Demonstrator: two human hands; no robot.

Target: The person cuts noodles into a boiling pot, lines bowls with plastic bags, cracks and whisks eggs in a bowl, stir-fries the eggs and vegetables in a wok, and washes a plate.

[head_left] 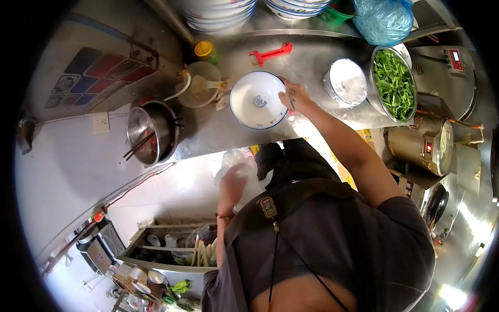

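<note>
My right hand (pixel 294 97) grips the right rim of a white bowl (pixel 249 99) with a blue edge and a blue mark at its bottom. The bowl is over the steel counter and looks otherwise bare inside. My left hand (pixel 233 185), smeared by motion, is below the counter's front edge with a thin clear plastic bag (pixel 232 160) in its fingers. Left of the bowl stands a clear tub (pixel 200 99) with a white ladle (pixel 205 84). Behind the bowl lies a red plastic tool (pixel 271 53).
A bag-lined white container (pixel 348 83) and a steel basin of chopped greens (pixel 393 86) stand right. At left is a steel pot (pixel 150 125) with chopsticks. Stacked bowls (pixel 218 15) and a blue bag (pixel 383 21) sit on the shelf. A yellow-lidded jar (pixel 205 51) stands behind the tub.
</note>
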